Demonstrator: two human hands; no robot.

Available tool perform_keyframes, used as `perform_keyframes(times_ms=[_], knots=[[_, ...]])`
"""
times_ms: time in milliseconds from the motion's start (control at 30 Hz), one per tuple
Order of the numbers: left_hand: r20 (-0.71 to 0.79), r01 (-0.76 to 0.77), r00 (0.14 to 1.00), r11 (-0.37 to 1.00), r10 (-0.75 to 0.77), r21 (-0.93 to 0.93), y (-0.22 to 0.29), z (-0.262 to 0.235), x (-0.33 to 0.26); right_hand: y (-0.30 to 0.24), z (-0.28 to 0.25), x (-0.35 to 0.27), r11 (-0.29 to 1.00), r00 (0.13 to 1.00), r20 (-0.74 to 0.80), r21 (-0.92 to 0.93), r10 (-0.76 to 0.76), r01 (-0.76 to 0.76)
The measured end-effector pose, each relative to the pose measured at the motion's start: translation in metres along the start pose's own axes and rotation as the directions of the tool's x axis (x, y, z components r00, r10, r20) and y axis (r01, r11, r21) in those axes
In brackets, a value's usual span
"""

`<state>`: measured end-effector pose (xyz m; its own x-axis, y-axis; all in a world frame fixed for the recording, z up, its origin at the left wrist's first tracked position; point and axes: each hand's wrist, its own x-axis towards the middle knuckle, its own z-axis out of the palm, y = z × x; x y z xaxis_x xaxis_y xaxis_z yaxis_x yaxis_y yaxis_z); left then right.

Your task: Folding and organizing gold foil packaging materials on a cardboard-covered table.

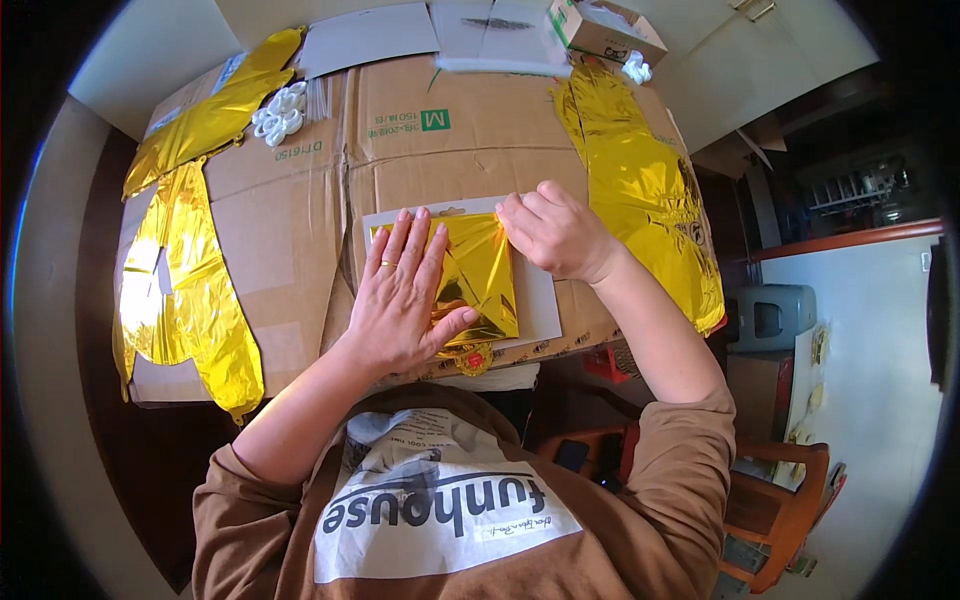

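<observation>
A folded gold foil balloon (pixel 488 265) lies on a pale card (pixel 541 300) with a hanging slot at its top edge, near the front of the work surface. My left hand (pixel 395 300) is spread flat over the left part of the foil, a ring on one finger, and presses it against the card. At the upper right corner of the foil, my right hand (pixel 555 235) is closed with the fingertips pinching the edge. Creases run from that pinch across the foil. A small gold tag with a red centre (pixel 474 360) shows below the card's lower edge.
Flattened cardboard (pixel 270 220) covers the table. Flat gold foil balloons lie at the left (pixel 222 290), far left (pixel 210 120) and right (pixel 640 180). White ribbon coils (pixel 280 115), a white sheet (pixel 370 40) and an open carton (pixel 610 38) sit toward the back. A wooden chair (pixel 790 515) stands at lower right.
</observation>
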<state>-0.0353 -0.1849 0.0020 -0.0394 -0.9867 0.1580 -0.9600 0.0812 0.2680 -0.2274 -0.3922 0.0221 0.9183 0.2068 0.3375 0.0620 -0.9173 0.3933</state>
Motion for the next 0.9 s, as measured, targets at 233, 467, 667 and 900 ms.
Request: perform_keyframes(times_ms=[233, 467, 667, 900], knots=[[-0.004, -0.003, 1.0, 1.0, 0.003, -0.003, 0.001, 0.0, 0.0, -0.006, -0.01, 0.001, 0.995, 0.994, 0.034, -0.008, 0.103, -0.103], [-0.031, -0.001, 1.0, 1.0, 0.001, -0.019, 0.0, 0.001, -0.001, -0.053, -0.044, 0.015, 0.753, 0.81, 0.163, 0.301, 0.564, -0.585], [-0.046, -0.016, 0.999, 1.0, 0.015, -0.017, 0.0, 0.002, -0.001, -0.089, -0.015, 0.011, 0.71, 0.751, 0.438, 0.295, 0.494, -0.639], [-0.06, -0.005, 0.998, 1.0, 0.004, -0.013, -0.001, 0.006, 0.0, -0.086, -0.015, 0.004, 0.733, 0.766, 0.427, 0.283, 0.481, -0.618]])
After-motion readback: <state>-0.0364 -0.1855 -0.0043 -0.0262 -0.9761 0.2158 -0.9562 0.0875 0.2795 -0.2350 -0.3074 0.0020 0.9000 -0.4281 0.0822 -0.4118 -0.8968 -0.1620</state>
